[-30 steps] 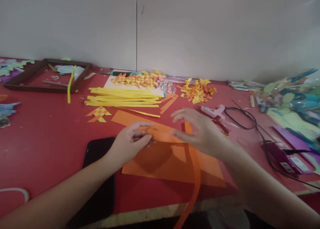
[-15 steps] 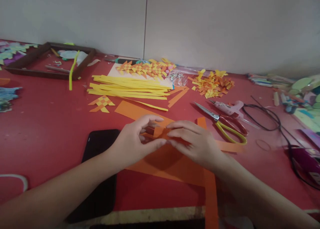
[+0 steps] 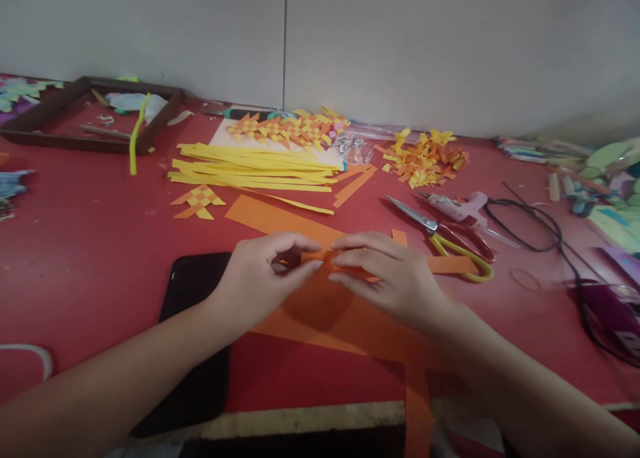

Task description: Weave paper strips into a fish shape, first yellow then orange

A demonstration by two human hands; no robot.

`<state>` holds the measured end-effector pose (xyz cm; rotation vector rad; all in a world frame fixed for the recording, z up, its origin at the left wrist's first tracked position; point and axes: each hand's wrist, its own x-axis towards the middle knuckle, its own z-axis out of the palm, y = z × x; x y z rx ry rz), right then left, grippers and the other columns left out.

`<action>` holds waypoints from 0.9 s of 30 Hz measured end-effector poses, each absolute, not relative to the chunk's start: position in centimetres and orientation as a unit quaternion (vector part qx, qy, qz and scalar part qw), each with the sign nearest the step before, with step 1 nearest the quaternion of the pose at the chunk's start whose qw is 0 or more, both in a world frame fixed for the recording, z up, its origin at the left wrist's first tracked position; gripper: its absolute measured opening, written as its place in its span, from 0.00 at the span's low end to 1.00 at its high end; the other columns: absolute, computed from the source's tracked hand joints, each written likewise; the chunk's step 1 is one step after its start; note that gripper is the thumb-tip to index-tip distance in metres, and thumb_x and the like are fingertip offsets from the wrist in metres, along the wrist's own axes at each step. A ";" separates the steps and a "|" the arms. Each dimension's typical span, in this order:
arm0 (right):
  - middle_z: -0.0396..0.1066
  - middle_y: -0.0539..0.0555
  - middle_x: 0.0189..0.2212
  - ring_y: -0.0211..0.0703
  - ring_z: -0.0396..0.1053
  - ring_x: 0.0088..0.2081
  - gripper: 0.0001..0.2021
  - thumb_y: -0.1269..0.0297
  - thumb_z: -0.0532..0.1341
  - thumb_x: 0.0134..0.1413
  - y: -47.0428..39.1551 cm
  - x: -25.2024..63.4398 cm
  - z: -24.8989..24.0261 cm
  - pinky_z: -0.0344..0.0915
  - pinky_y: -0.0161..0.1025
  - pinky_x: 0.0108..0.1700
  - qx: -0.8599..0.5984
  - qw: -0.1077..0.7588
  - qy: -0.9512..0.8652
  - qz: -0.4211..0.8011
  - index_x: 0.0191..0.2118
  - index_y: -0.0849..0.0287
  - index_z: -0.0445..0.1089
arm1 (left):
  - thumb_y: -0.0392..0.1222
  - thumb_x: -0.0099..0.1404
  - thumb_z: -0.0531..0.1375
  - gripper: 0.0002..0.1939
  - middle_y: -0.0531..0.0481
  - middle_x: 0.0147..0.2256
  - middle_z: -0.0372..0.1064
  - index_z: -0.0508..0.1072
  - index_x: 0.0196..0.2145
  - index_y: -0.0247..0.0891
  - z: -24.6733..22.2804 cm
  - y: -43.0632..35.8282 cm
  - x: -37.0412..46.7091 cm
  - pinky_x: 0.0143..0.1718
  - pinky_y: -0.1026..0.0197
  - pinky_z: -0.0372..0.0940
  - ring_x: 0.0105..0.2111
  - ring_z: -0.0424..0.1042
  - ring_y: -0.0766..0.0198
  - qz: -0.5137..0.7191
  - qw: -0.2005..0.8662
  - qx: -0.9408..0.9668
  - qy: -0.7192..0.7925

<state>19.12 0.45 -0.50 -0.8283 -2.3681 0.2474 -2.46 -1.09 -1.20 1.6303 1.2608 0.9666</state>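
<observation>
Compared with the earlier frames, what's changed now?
The right hand has moved in toward the left hand; both now pinch the orange strip close together. The scissors, mostly hidden a second ago, lie in view. Unmoved: yellow strips, black phone, glue gun.

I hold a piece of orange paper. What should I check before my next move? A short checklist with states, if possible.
1. Left hand gripping the paper: ok.
2. Right hand on it too: ok.
3. Fold under the fingers neat: cannot tell, mostly hidden.
4. Scissors clear of strips: not ok, an orange strip overlaps the yellow handle in view.
5. Phone apart from the orange sheet: ok.
</observation>
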 end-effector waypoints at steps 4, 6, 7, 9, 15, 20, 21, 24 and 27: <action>0.76 0.56 0.40 0.43 0.74 0.42 0.03 0.67 0.63 0.57 0.8 19.4 -0.9 0.70 0.40 0.47 -0.312 0.304 -0.899 0.053 0.38 0.58 0.73 | 0.44 0.59 0.65 0.10 0.51 0.36 0.77 0.77 0.39 0.39 -1.2 -0.7 -2.4 0.33 0.69 0.68 0.34 0.75 0.66 0.393 0.457 0.622 0.499; 0.76 0.58 0.41 0.45 0.74 0.43 0.06 0.65 0.64 0.57 0.8 19.4 -0.9 0.71 0.42 0.47 -0.304 0.304 -0.902 0.033 0.40 0.59 0.72 | 0.44 0.60 0.65 0.09 0.51 0.34 0.77 0.78 0.38 0.39 -1.0 -0.6 -2.4 0.31 0.69 0.67 0.31 0.74 0.67 0.386 0.480 0.613 0.494; 0.76 0.59 0.42 0.46 0.74 0.43 0.07 0.64 0.64 0.57 0.8 19.4 -0.9 0.71 0.43 0.47 -0.300 0.304 -0.904 0.025 0.41 0.59 0.72 | 0.44 0.60 0.65 0.09 0.51 0.33 0.77 0.78 0.38 0.39 -0.9 -0.5 -2.4 0.30 0.69 0.67 0.30 0.73 0.67 0.382 0.491 0.609 0.492; 0.76 0.59 0.42 0.45 0.74 0.42 0.05 0.66 0.63 0.58 0.7 19.3 -0.9 0.71 0.42 0.46 -0.292 0.304 -0.907 0.016 0.40 0.59 0.72 | 0.43 0.60 0.65 0.09 0.51 0.31 0.77 0.78 0.38 0.38 -0.7 -0.5 -2.4 0.30 0.68 0.66 0.29 0.72 0.68 0.375 0.506 0.602 0.492; 0.76 0.56 0.41 0.41 0.73 0.40 0.04 0.70 0.61 0.59 0.7 19.3 -0.9 0.69 0.40 0.44 -0.279 0.309 -0.909 0.014 0.39 0.58 0.73 | 0.43 0.61 0.63 0.10 0.50 0.33 0.77 0.77 0.39 0.37 -0.9 -0.5 -2.6 0.33 0.66 0.69 0.31 0.74 0.66 0.365 0.508 0.609 0.488; 0.77 0.56 0.40 0.42 0.73 0.39 0.06 0.70 0.59 0.61 0.6 19.2 -0.8 0.69 0.41 0.45 -0.286 0.306 -0.908 0.021 0.39 0.58 0.74 | 0.45 0.58 0.66 0.15 0.48 0.41 0.76 0.76 0.42 0.38 -1.3 -0.9 -2.4 0.37 0.64 0.72 0.38 0.76 0.62 0.356 0.490 0.645 0.466; 0.77 0.56 0.40 0.42 0.73 0.39 0.06 0.70 0.59 0.61 0.6 19.1 -0.8 0.69 0.41 0.45 -0.288 0.307 -0.907 0.024 0.39 0.59 0.75 | 0.45 0.56 0.67 0.15 0.48 0.40 0.76 0.76 0.41 0.38 -1.3 -1.0 -2.4 0.36 0.65 0.72 0.38 0.76 0.62 0.357 0.471 0.658 0.467; 0.77 0.56 0.40 0.41 0.73 0.39 0.06 0.69 0.59 0.61 0.5 19.0 -0.8 0.69 0.40 0.45 -0.288 0.312 -0.905 0.026 0.39 0.58 0.75 | 0.41 0.58 0.66 0.08 0.50 0.37 0.77 0.77 0.37 0.38 -1.1 -1.0 -2.4 0.34 0.69 0.71 0.36 0.76 0.64 0.373 0.395 0.694 0.472; 0.77 0.55 0.39 0.40 0.74 0.39 0.06 0.69 0.60 0.61 0.4 18.9 -0.8 0.68 0.39 0.44 -0.285 0.321 -0.903 0.027 0.40 0.58 0.75 | 0.38 0.61 0.64 0.02 0.51 0.34 0.78 0.77 0.33 0.38 -0.9 -0.9 -2.4 0.33 0.70 0.70 0.34 0.76 0.66 0.389 0.333 0.725 0.460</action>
